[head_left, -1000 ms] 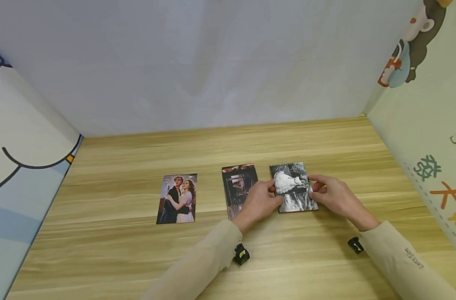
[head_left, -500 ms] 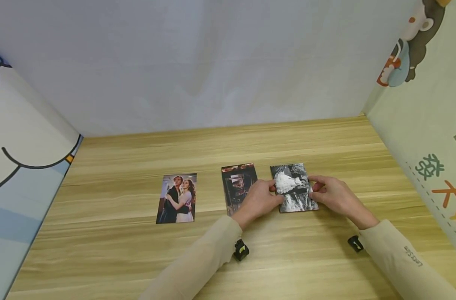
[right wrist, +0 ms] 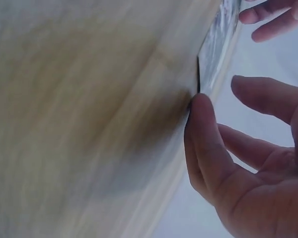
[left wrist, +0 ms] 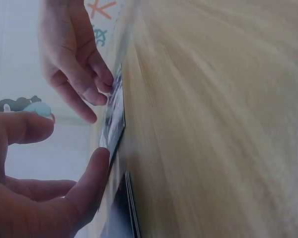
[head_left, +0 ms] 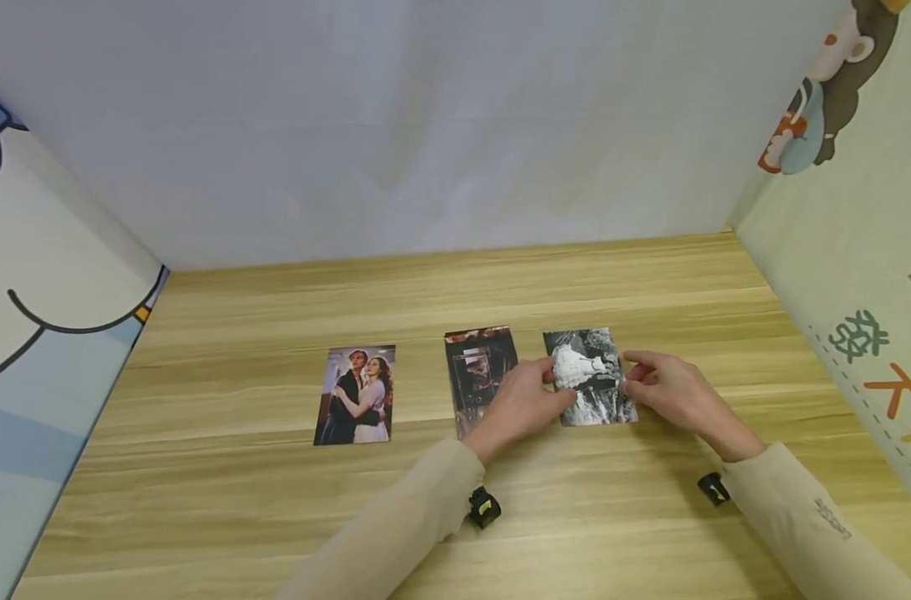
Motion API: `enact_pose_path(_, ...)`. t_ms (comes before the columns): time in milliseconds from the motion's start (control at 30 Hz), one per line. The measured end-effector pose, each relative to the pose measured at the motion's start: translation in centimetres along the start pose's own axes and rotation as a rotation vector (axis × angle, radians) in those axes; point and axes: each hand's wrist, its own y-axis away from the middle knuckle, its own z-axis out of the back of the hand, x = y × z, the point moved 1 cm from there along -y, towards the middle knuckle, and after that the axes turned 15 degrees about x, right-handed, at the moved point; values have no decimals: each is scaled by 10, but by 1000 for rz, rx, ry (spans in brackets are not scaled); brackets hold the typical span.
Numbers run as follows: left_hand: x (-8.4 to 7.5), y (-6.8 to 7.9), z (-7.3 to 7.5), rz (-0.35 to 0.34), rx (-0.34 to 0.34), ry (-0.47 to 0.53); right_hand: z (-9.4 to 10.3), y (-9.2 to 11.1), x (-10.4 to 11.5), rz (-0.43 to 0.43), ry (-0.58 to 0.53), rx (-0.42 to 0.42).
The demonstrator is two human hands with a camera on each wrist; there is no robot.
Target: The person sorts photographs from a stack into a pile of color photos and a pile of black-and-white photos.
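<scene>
A black-and-white photo card (head_left: 590, 373) showing a white dress lies on the wooden table, at the right of a row. My left hand (head_left: 525, 398) is at its left edge, a fingertip touching the card in the left wrist view. At the opposite edge is my right hand (head_left: 673, 392); one digit meets the card's corner in the right wrist view, while its other fingers (right wrist: 268, 96) stay apart from it. Partly under my left forearm, a dark photo card (head_left: 479, 375) sits on others. Farther left lies a photo card of a couple (head_left: 355, 396).
The wooden table (head_left: 237, 508) carries the row of cards. A pale cloth wall (head_left: 425, 150) rises behind it, with printed panels at both sides. A black wrist device (head_left: 483, 507) shows below my left sleeve, another (head_left: 713, 489) by the right one.
My right fingers have eased slightly off the black-and-white card's right edge. The left hand stays at the left edge, and the cards keep their places; the head view shifts a little.
</scene>
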Motion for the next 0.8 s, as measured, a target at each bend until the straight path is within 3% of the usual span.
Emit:
enact_pose_path(200, -1, 13, 0, -101, -40, 84, 1, 7, 6, -22, -33, -31)
enact_pose_path(333, 1, 26, 2, -180, -116, 129, 1, 12, 12, -8, -78, -83)
enact_pose_path(600, 11, 55, 16, -305, -296, 65, -4, 18, 24, 50, -153, -164)
enact_pose_path(800, 21, 76, 29, -312, -357, 20, -10, 21, 35, 84, -231, -203)
